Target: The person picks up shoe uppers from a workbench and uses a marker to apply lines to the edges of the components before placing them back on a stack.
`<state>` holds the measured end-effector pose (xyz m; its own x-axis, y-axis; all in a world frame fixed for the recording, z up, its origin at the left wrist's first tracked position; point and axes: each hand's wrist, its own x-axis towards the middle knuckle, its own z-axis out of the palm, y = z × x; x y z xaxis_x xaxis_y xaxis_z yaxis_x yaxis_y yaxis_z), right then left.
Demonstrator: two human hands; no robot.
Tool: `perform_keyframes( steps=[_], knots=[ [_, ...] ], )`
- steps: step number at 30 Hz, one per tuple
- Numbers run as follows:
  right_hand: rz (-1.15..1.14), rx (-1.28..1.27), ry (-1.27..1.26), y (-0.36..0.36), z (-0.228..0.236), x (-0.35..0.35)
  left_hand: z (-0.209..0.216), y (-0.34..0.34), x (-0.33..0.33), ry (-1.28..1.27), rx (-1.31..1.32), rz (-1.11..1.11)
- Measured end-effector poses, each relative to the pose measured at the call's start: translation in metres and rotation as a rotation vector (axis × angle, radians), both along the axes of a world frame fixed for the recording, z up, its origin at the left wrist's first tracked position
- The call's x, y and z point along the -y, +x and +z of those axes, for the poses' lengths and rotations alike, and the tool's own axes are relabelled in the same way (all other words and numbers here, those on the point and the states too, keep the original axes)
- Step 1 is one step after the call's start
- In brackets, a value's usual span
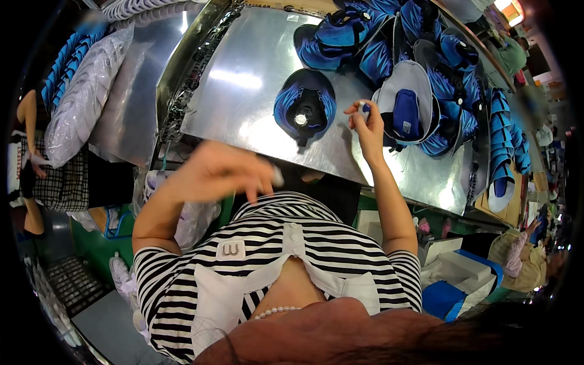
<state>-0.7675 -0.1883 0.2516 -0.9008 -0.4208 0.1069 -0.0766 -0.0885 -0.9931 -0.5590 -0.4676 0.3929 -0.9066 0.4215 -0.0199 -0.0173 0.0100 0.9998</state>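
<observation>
A blue-and-black cap (pixel 324 109) lies by itself on the shiny metal tabletop (pixel 234 106), its hollow side up, with a pale round spot inside. My left hand (pixel 228 173) is above the near table edge, in front of my body; motion smears its fingers, and one fingertip has a white covering. To the right of the lone cap, my right hand (pixel 368 128) is raised with its fingers curled around something small, white and dark blue, too small to name. Just beyond that hand sits a cap with a grey lining and a blue inner panel (pixel 406 112).
A heap of blue-and-black caps (pixel 371 36) covers the table's far right. Nested caps (pixel 500 140) line its right edge. At left, plastic-wrapped stacked pieces (pixel 91 97) lie on another metal surface. Other people work at both sides. A blue-and-white box (pixel 453 292) stands at lower right.
</observation>
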Motion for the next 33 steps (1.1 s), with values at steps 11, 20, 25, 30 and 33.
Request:
perform_keyframes(
  steps=[11, 20, 25, 30, 33],
  knots=[
    [0.195, -0.162, 0.338, -0.033, -0.008, 0.069, -0.099, -0.122, -0.030, -0.632, -0.873, 0.092],
    [0.319, 0.123, 0.163, 0.018, 0.023, 0.029, -0.049, -0.102, -0.065, 0.546, 0.364, 0.213],
    [0.203, 0.068, 0.109, 0.045, 0.055, 0.006, -0.042, -0.103, -0.068, 0.540, 0.412, 0.271],
    [0.273, 0.181, -0.091, 0.068, 0.060, -0.004, -0.044, -0.102, -0.070, 0.532, 0.342, 0.290],
    [0.294, 0.182, 0.045, 0.076, 0.059, -0.009, -0.045, -0.102, -0.066, 0.507, 0.308, 0.308]
  ],
)
